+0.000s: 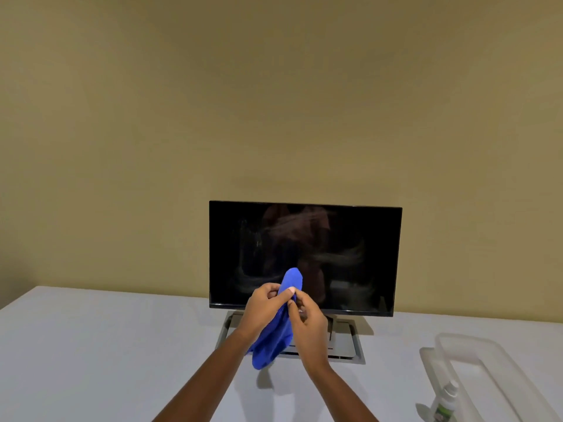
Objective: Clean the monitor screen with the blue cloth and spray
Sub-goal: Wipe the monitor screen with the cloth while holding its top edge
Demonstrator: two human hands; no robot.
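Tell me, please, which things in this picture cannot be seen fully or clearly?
Head view only:
- Spray bottle: bottom cut off by the lower edge; label too small to read.
- Clear tray: near end cut off by the frame edge.
- Monitor stand: middle hidden behind the left hand, right hand and blue cloth.
- Monitor screen: lower middle covered by the cloth.

No legible text. The spray bottle (445, 403) has a green-and-white label, but the print is too blurred to read. The monitor (304, 257) bezel shows no readable marking.
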